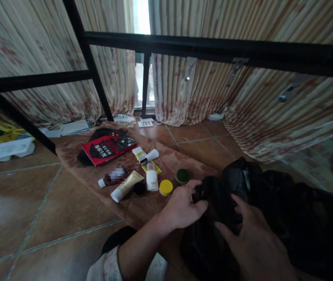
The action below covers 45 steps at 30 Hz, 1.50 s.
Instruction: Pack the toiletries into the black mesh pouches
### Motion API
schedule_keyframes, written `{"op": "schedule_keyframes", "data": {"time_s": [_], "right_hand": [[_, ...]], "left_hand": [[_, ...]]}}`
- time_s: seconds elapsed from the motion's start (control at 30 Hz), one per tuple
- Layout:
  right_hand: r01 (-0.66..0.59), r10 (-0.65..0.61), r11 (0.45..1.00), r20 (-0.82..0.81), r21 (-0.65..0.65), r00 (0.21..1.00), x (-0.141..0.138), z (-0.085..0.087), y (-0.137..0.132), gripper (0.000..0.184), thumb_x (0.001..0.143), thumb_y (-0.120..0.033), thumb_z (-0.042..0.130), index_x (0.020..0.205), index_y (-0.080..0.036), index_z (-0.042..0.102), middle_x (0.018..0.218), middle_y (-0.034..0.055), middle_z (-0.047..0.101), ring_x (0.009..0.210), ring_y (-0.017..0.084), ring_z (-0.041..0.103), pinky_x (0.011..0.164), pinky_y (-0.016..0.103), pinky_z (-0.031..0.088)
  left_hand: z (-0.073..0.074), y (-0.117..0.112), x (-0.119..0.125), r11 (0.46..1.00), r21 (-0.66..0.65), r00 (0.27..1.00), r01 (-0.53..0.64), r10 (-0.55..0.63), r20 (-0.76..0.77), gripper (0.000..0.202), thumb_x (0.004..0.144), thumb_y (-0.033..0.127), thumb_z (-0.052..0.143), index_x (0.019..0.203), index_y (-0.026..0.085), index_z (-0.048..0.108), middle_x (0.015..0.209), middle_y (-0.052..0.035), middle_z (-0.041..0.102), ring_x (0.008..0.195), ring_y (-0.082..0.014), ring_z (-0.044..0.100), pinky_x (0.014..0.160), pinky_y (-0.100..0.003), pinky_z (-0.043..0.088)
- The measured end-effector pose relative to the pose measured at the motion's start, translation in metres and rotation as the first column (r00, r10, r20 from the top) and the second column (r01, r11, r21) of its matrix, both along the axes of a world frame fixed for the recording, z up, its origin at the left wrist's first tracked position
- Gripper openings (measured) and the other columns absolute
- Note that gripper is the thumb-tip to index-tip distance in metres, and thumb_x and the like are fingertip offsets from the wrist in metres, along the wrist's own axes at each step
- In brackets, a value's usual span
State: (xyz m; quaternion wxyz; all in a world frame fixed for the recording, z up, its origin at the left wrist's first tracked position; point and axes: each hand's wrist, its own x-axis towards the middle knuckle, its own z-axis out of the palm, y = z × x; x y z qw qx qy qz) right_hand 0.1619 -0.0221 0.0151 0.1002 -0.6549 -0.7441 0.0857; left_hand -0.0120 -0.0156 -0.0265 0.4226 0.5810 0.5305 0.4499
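At the lower right a black bag [210,238] lies on the end of a brown patterned cloth [180,160]. My left hand [184,205] has its fingers and thumb closed on the bag's left upper edge. Over the bag's right side is my right hand [260,238], thumb and fingers spread apart; whether it touches the bag is hard to tell. Near my left hand stand a jar with a yellow lid [166,187] and a dark green-lidded jar [182,176]. The bag's inside is too dark to make out.
On the cloth lie a white bottle [152,177], a cream tube [127,186], a small dark red bottle [115,176], a round black item [139,188] and a red-and-black book [109,146]. More black material [298,210] spreads rightward. A black metal frame [166,43] crosses before striped curtains [178,86].
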Motion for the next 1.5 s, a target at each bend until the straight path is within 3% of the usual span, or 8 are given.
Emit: {"op": "schedule_keyframes", "data": {"time_s": [0.13,0.23,0.6,0.83,0.93,1.13,1.3,1.5], "right_hand": [[-0.023,0.025,0.997,0.04,-0.072,0.999,0.004,-0.006,0.002,0.061,0.085,-0.042,0.049,0.141,-0.018,0.042,0.111,0.0143,0.068,0.092,0.032,0.071,0.073,0.043,0.054],[0.002,0.001,0.994,0.032,-0.112,0.999,0.008,-0.01,0.007,0.061,0.086,-0.039,0.048,0.142,-0.018,0.041,0.099,0.0129,0.073,0.08,0.031,0.073,0.069,0.043,0.054],[0.059,-0.06,0.997,-0.036,-0.04,0.998,0.014,-0.01,0.019,0.057,0.083,-0.041,0.048,0.135,-0.018,0.052,0.093,0.0134,0.075,0.073,0.03,0.073,0.06,0.04,0.055],[0.085,-0.086,0.99,-0.003,-0.111,0.996,0.016,-0.006,0.018,0.058,0.084,-0.052,0.048,0.133,-0.022,0.052,0.093,0.0106,0.075,0.069,0.03,0.072,0.059,0.041,0.053],[0.081,-0.085,0.988,-0.027,-0.134,0.996,0.019,-0.006,0.018,0.058,0.083,-0.055,0.051,0.132,-0.024,0.052,0.091,0.0079,0.075,0.069,0.029,0.072,0.059,0.04,0.052],[0.021,-0.027,0.995,-0.068,-0.094,0.997,0.022,-0.01,0.015,0.057,0.084,-0.057,0.049,0.13,-0.023,0.055,0.088,0.0095,0.075,0.061,0.028,0.071,0.054,0.039,0.051],[0.055,-0.061,0.994,-0.066,-0.094,0.996,0.024,-0.011,0.014,0.057,0.082,-0.06,0.051,0.126,-0.024,0.058,0.087,0.0082,0.074,0.062,0.028,0.071,0.054,0.039,0.051],[0.021,-0.03,0.995,-0.089,-0.098,0.996,0.025,-0.011,0.015,0.052,0.08,-0.051,0.053,0.124,-0.025,0.062,0.088,0.0092,0.074,0.069,0.03,0.071,0.056,0.039,0.05]], "left_hand": [[0.001,0.001,0.0,1.0,-0.005,1.0,-0.008,0.008,0.003,0.051,0.077,0.022,0.062,0.128,0.02,0.055,0.087,-0.0035,0.071,0.07,-0.018,0.065,0.064,-0.029,0.053],[0.002,0.003,0.0,1.0,-0.012,1.0,-0.002,0.003,0.015,0.052,0.077,0.021,0.061,0.128,0.019,0.055,0.084,-0.0027,0.07,0.067,-0.0166,0.063,0.06,-0.026,0.05],[0.001,0.014,0.0,0.998,0.049,0.999,-0.041,0.042,-0.034,0.055,0.071,0.013,0.056,0.126,0.017,0.055,0.068,0.0032,0.061,0.06,-0.0134,0.055,0.059,-0.025,0.045],[0.009,0.01,0.001,0.999,-0.001,0.999,-0.042,0.042,-0.013,0.053,0.083,0.043,0.063,0.129,0.018,0.055,0.075,0.0006,0.06,0.062,-0.0134,0.055,0.056,-0.024,0.043],[0.009,0.009,0.0,0.998,0.01,0.998,-0.064,0.064,-0.014,0.053,0.086,0.047,0.06,0.129,0.018,0.056,0.076,0.0003,0.06,0.064,-0.0135,0.055,0.057,-0.024,0.043],[0.004,0.014,-0.004,0.981,0.08,0.982,-0.178,0.182,-0.048,0.039,0.094,0.04,0.048,0.122,0.016,0.061,0.085,-0.0036,0.066,0.073,-0.0161,0.061,0.067,-0.027,0.049],[0.003,0.017,-0.008,0.972,0.074,0.969,-0.221,0.228,-0.096,0.036,0.091,0.034,0.051,0.121,0.016,0.062,0.077,-0.0019,0.065,0.068,-0.0162,0.059,0.066,-0.028,0.049],[0.0,0.019,-0.01,0.97,0.064,0.965,-0.233,0.239,-0.107,0.035,0.089,0.029,0.052,0.12,0.018,0.062,0.072,0.0,0.062,0.065,-0.0158,0.057,0.064,-0.028,0.048]]}}
